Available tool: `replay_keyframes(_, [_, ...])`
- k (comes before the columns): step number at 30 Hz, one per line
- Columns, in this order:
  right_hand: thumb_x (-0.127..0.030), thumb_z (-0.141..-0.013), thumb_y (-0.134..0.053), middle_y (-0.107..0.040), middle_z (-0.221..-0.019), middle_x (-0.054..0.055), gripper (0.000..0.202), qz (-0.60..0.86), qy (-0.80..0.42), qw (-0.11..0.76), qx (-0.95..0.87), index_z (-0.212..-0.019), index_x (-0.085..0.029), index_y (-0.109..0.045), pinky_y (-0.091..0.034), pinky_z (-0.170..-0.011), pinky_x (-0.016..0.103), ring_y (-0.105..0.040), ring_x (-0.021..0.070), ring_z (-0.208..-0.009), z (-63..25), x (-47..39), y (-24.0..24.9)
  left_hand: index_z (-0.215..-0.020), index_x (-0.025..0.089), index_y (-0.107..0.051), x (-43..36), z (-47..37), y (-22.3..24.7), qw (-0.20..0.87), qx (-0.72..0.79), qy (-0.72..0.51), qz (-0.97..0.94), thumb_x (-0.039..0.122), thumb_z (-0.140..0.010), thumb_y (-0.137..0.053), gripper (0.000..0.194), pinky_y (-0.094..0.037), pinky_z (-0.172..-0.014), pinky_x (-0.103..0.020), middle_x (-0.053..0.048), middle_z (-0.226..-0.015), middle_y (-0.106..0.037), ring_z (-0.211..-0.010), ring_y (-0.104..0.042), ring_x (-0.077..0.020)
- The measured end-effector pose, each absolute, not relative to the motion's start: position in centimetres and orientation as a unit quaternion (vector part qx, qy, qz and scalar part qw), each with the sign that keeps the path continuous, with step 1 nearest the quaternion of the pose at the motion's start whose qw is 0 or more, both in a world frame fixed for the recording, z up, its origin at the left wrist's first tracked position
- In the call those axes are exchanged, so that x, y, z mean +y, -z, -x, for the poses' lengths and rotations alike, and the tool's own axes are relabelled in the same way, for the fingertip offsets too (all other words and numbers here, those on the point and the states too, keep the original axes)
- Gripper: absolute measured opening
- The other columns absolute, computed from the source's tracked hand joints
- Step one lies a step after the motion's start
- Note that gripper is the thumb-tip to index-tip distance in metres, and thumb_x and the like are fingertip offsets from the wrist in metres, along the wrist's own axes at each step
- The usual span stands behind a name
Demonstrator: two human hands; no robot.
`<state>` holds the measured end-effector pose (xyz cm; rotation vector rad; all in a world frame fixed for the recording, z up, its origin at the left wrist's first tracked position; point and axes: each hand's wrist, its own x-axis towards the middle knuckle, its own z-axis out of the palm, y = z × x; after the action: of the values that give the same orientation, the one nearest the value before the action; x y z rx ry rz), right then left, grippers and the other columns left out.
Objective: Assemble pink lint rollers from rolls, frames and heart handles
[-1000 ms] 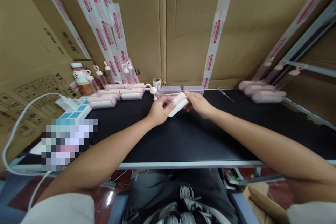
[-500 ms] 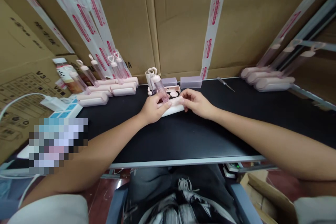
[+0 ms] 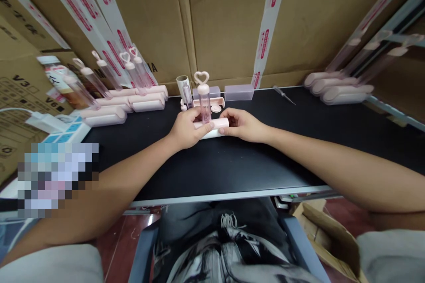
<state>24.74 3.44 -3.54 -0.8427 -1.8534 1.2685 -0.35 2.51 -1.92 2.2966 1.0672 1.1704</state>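
Observation:
A pink and white device lies near the middle of the black table, with a clear pink tube topped by a heart-shaped loop standing upright on it. Wrapped round the device's left part is my left hand, its thumb along the front and its fingers behind the tube. My right hand pinches the device's right end between thumb and fingers. Just behind lie an open pink shell and a small round pink part.
Similar pink devices stand at the left and more at the right. Behind are purple blocks and a white roll. A screwdriver lies at the back. A power strip and a bottle are left.
The tube in my hands has gone from leaning left to nearly upright as the device turned. My right fingers have shifted to its end. The whole view has moved slightly.

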Motion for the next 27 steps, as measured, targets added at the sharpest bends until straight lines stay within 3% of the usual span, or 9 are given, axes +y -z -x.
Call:
replay_keyframes(7, [-0.05, -0.076, -0.093, -0.063, -0.09, 0.0, 0.048, 0.309, -0.445, 0.363, -0.758, -0.102, -0.02, -0.066, -0.05, -0.073, 0.033, -0.058, 0.0175, -0.079, -25.19, 3.58, 3.92, -0.105, 0.017, -0.079, 2.51, 0.38, 1.79, 0.108, 0.359, -0.413, -0.83, 0.048, -0.085, -0.078, 0.037, -0.058, -0.083, -0.037, -0.01, -0.107, -0.081, -0.088, -0.072, -0.0228])
replay_keyframes(19, [-0.052, -0.08, -0.089, -0.064, -0.092, 0.002, 0.041, 0.316, -0.409, 0.34, -0.786, -0.101, -0.021, -0.071, -0.051, -0.074, 0.033, -0.058, 0.0186, -0.08, -25.43, 3.33, 3.4, -0.11, 0.017, -0.083, 2.73, 0.28, 1.59, 0.122, 0.362, -0.418, -0.824, 0.048, -0.081, -0.08, 0.043, -0.054, -0.071, -0.033, -0.011, -0.121, -0.079, -0.07, -0.057, -0.0133])
replay_keyframes(27, [-0.052, -0.084, -0.086, -0.062, -0.094, 0.003, 0.041, 0.307, -0.385, 0.333, -0.804, -0.101, -0.019, -0.07, -0.047, -0.074, 0.033, -0.058, 0.0188, -0.081, -25.44, 3.23, 3.22, -0.111, 0.015, -0.082, 2.93, 0.47, 1.38, 0.118, 0.353, -0.397, -0.839, 0.051, -0.084, -0.078, 0.046, -0.056, -0.078, -0.034, -0.013, -0.119, -0.08, -0.087, -0.069, -0.0201])
